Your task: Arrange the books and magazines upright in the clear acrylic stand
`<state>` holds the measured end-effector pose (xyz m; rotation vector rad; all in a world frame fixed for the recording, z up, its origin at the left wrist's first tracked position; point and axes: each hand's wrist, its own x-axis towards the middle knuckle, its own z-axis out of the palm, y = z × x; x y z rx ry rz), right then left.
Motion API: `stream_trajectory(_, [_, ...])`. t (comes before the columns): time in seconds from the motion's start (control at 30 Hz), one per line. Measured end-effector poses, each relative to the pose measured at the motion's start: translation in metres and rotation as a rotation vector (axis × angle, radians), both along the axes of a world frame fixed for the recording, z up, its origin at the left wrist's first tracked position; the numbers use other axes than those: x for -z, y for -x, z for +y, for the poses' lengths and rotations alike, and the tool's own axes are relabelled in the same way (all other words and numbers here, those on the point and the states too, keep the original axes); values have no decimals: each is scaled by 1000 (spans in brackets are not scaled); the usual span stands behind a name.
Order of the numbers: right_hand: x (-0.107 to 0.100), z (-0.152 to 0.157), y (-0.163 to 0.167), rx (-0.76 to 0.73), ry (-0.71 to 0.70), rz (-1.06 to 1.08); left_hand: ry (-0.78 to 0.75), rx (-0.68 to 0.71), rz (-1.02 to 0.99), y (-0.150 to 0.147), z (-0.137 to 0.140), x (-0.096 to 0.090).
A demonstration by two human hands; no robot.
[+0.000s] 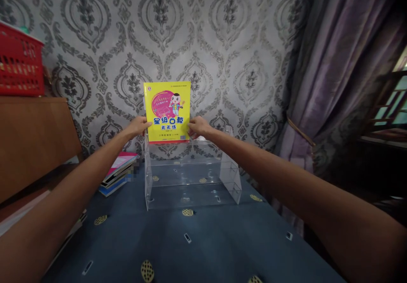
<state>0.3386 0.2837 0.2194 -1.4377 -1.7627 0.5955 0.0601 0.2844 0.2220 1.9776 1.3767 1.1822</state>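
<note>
A yellow workbook (168, 124) with a cartoon child and Chinese lettering on its cover stands upright, facing me. My left hand (140, 126) grips its left edge, thumb on the front cover. On the opposite edge, my right hand (197, 127) is closed with its fingers curled. The book is at the top level of a clear acrylic tiered rack (229, 170), over the rack's left part. Whether the book's bottom edge rests on the tier I cannot tell. Lower tiers of the rack show only the cloth through them.
The rack stands on a dark blue patterned tablecloth (165, 240). A stack of books (119, 170) lies left of it, with more papers (25, 211) nearer me. A red basket (22, 62) sits on a wooden cabinet (34, 138). Patterned wallpaper is behind; a purple curtain (330, 71) hangs right.
</note>
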Motion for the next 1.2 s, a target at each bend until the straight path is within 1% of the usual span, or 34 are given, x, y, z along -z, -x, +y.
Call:
stream_trajectory(0.1, [0, -3, -1, 2, -17, 12, 3, -28, -4, 0, -1, 2])
stream_trajectory(0.3, [0, -11, -5, 32, -78, 38, 17, -30, -17, -3, -5, 2])
stream_trajectory(0.57, [-4, -12, -6, 81, -158, 51, -37, -74, -33, -6, -10, 0])
stream_trajectory(0.77, [-3, -10, -5, 101, -177, 50, -60, -102, -36, -7, -13, -3])
stream_trajectory(0.9, [-3, -11, -5, 88, -171, 35, -55, -121, -36, -6, -14, -4])
stream_trajectory(1.2, [-3, -2, -5, 96, -171, -13, -63, -125, -24, -6, -14, 0])
